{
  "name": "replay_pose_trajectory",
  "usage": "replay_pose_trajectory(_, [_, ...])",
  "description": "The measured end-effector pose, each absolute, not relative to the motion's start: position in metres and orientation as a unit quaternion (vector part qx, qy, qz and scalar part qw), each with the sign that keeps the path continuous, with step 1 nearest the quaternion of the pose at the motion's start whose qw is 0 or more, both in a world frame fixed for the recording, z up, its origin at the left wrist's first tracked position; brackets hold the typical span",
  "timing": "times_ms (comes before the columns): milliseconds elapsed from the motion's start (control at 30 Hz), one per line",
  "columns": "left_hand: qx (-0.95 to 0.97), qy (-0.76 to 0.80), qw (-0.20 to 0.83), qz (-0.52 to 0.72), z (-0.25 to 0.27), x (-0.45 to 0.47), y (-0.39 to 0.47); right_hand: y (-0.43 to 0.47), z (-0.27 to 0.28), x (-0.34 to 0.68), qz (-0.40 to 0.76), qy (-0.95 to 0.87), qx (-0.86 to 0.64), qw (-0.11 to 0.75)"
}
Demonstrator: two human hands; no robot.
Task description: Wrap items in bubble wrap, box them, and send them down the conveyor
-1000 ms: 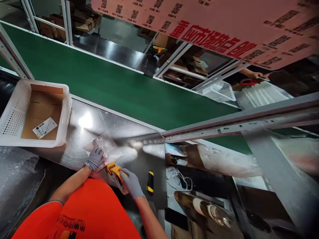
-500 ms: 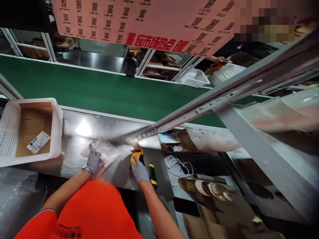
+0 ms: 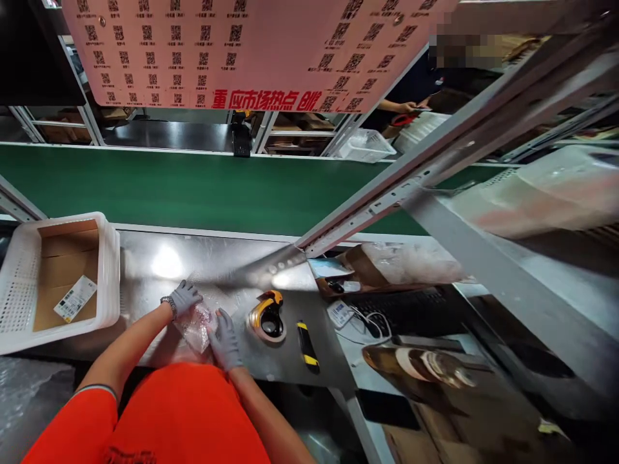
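Observation:
A clear bubble-wrap bundle (image 3: pixel 197 327) lies on the steel bench in front of me, with something pinkish faintly showing through it. My left hand (image 3: pixel 186 298), in a grey glove, rests at its far left side with the fingers stretched out. On the bundle's right edge is my right hand (image 3: pixel 226 341), also gloved, its fingers apart and touching the plastic. A yellow and black tape dispenser (image 3: pixel 275 301) with a roll stands just right of that hand. Farther right lies a black and yellow box cutter (image 3: pixel 308 347).
White perforated baskets (image 3: pixel 107 277), nested, hold a cardboard box (image 3: pixel 68 258) with a label (image 3: pixel 76 298) at left. A green conveyor belt (image 3: pixel 193 193) runs behind the bench (image 3: pixel 145 283). A metal post (image 3: pixel 367 209) slants up right. A keyboard (image 3: pixel 411 316) and bottle (image 3: pixel 411 365) are right. Another person's hands (image 3: pixel 411 106) show beyond.
My right hand has let go of the tape dispenser and moved left to the bubble wrap. The dispenser now stands on the bench. My left hand has shifted slightly farther away.

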State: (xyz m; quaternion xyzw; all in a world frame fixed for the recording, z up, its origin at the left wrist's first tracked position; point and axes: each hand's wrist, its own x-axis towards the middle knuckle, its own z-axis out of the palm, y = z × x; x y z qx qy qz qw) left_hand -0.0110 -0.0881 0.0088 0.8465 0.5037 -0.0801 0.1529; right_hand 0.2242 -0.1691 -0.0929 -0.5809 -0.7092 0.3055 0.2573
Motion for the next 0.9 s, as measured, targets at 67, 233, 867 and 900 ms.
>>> replay_pose_trajectory(67, [0.849,0.501,0.141,-0.088,0.002,-0.007,-0.088,-0.172,-0.1,0.236,0.312,-0.656,-0.628,0.279])
replay_pose_trajectory(233, [0.847,0.499,0.136,-0.121,-0.004,0.001,-0.09,-0.186,-0.104,0.251,0.325,-0.695,-0.591,0.25])
replay_pose_trajectory(867, [0.804,0.515,0.223,-0.195,-0.013,0.008,-0.076,-0.05,-0.032,0.208,0.3,-0.764,-0.569,-0.045])
replay_pose_trajectory(900, [0.804,0.512,0.229,-0.195,-0.014,0.007,-0.073,-0.044,-0.03,0.206,0.296,-0.766,-0.569,-0.04])
